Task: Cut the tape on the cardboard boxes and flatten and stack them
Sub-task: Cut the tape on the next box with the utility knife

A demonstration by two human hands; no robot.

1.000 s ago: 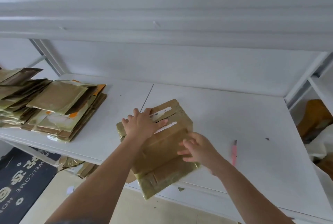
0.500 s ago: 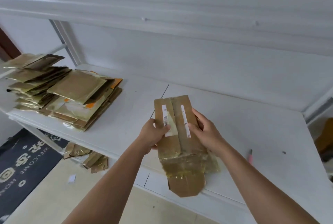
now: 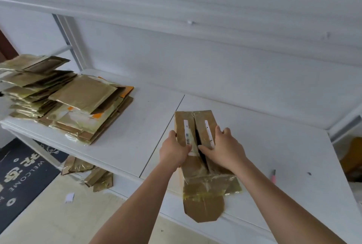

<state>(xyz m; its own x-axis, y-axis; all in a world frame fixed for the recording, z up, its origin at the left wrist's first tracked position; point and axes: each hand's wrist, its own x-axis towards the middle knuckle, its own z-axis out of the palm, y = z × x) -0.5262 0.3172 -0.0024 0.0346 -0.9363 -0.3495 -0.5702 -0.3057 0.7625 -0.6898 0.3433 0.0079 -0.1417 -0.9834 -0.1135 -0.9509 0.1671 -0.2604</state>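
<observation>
Head view: left hand (image 3: 174,152) and right hand (image 3: 223,148) grip a slit cardboard box (image 3: 203,181), flattening it; next it likely goes on the stack (image 3: 68,96).

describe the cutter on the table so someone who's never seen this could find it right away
Start at the white table and go to its right part, past the cardboard box gripped by the left hand and right hand. Near the front edge lies the pink cutter, alone on bare white. It is the only slim pink thing; everything else on the table is brown cardboard.
</observation>
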